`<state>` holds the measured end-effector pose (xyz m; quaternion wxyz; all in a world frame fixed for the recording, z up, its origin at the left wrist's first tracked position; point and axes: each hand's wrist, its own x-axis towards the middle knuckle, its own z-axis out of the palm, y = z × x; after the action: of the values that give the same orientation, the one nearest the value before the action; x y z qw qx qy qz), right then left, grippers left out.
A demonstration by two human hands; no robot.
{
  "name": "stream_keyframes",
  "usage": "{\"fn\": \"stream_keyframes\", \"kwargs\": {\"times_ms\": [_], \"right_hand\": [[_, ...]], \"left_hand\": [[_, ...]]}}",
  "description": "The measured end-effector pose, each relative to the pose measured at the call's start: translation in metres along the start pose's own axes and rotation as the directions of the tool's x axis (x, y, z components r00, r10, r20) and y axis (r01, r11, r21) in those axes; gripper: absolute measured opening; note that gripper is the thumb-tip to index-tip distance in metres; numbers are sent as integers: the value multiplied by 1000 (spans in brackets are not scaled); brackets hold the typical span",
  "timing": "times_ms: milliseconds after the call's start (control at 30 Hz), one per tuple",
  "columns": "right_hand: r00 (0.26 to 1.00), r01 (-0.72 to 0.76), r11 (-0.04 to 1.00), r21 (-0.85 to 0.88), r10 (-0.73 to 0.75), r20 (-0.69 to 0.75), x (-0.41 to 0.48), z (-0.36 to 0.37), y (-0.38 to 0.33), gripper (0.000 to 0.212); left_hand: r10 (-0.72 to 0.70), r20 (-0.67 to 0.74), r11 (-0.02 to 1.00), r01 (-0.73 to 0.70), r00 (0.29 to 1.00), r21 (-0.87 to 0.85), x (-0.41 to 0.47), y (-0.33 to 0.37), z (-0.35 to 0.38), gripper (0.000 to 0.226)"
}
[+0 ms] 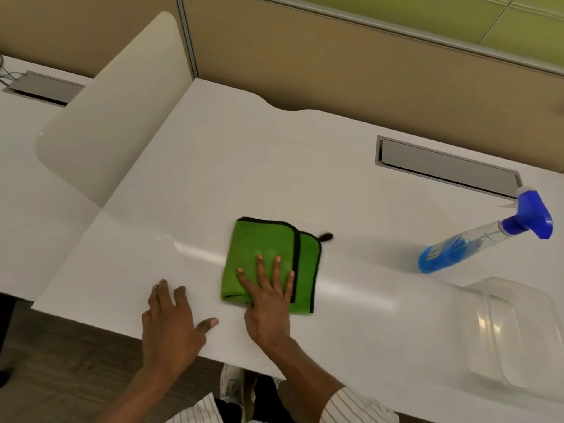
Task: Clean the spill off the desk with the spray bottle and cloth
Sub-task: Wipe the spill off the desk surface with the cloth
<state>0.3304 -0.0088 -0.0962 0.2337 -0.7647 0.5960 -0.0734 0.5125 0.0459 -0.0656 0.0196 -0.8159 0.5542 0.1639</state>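
Note:
A folded green cloth with black edging lies on the white desk, near its front edge. My right hand presses flat on the cloth's near half, fingers spread. My left hand rests flat on the bare desk just left of the cloth, fingers apart, holding nothing. A clear spray bottle with blue liquid and a blue trigger head stands at the right, apart from both hands. A faint wet sheen runs across the desk on both sides of the cloth.
A clear plastic container lies at the near right corner. A grey cable hatch is set into the desk behind the bottle. A beige divider panel rises at the left, with another desk beyond it.

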Motion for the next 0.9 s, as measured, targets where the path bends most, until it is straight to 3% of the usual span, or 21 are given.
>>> {"fn": "stream_keyframes", "kwargs": {"times_ms": [133,300,500,667,800,900], "right_hand": [[969,230,972,-45,-224,100,5,-2,7,77],[946,307,943,-133,-286,152,-23,-20,56,75],[997,-66,995,-81,63,-40,-72,-48,102,87],[886,-397,910,118,413,-211,-102,-52,95,78],[764,-544,773,327,617,-187,-103,-47,57,60],[739,-544,618,568,673,-24,-100,-56,28,54]], "left_hand": [[33,-22,999,-33,999,3,-4,-5,-3,101],[46,-24,999,-45,999,5,-7,-5,-10,102],[51,17,997,-52,999,59,-7,-5,-14,102],[62,30,994,-65,998,84,-5,-5,-14,103],[50,86,993,-58,995,104,-4,-4,-13,105],[45,136,995,-57,990,88,-3,-1,-13,105]]}}
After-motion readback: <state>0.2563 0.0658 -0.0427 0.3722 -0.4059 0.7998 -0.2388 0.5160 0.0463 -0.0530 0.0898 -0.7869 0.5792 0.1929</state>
